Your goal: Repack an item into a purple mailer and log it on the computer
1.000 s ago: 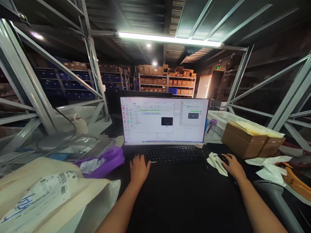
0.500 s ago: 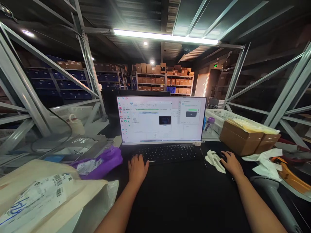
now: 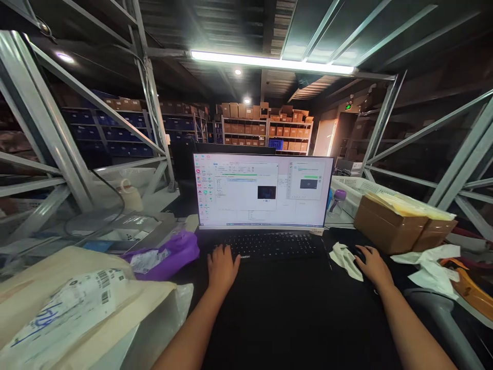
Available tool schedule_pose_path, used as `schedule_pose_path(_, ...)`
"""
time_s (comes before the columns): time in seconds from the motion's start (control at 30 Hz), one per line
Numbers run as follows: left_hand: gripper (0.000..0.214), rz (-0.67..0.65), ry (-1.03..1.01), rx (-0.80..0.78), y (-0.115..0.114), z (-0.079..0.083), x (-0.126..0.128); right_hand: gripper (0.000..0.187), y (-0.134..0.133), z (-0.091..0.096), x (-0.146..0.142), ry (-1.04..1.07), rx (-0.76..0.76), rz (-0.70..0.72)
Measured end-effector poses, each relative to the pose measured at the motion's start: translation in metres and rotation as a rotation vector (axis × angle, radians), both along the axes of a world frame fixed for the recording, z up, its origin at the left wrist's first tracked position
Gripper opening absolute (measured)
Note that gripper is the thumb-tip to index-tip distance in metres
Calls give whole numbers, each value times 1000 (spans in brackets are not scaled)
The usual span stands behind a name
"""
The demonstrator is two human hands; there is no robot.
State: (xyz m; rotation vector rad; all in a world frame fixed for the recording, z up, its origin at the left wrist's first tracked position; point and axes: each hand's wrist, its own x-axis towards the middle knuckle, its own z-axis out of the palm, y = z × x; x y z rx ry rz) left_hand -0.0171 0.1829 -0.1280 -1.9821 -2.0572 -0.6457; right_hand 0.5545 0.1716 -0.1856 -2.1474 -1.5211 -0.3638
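Note:
My left hand (image 3: 222, 268) lies with its fingers spread over the left end of a black keyboard (image 3: 275, 246), holding nothing. Over to the right, my right hand (image 3: 376, 268) rests on a dark computer mouse (image 3: 359, 252), mostly hidden under the fingers. A crumpled pale tissue (image 3: 345, 261) lies just left of that hand. Behind the keyboard stands a lit monitor (image 3: 239, 208) showing several open windows and a column of desktop icons. The black mat (image 3: 292, 313) spreads between my forearms.
At left lie a beige parcel (image 3: 150, 297) with a label and a purple bag (image 3: 181, 252). On the right are a cardboard box (image 3: 389, 226), a white basket (image 3: 342, 182), a bottle (image 3: 338, 201), crumpled paper (image 3: 435, 267), a grey scanner (image 3: 435, 303) and an orange tool (image 3: 472, 290).
The view has shifted slightly, so the scene sits a little further right. Both hands keep their places on the keyboard and the mouse; the screen looks the same.

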Motion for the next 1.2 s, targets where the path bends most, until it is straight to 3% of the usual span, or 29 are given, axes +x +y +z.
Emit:
schedule_pose_path(0.43, 47, 2, -16, -25, -2, 4, 1, 54, 6, -4, 4, 27, 79, 25)
schedule_pose_path(0.83, 46, 5, -29, -54, -5, 8, 3, 59, 3, -2, 3, 12, 37, 1)
schedule_pose_path(1.2, 44, 13, -48, -47, -7, 10, 4, 68, -2, 6, 2, 41, -89, -18)
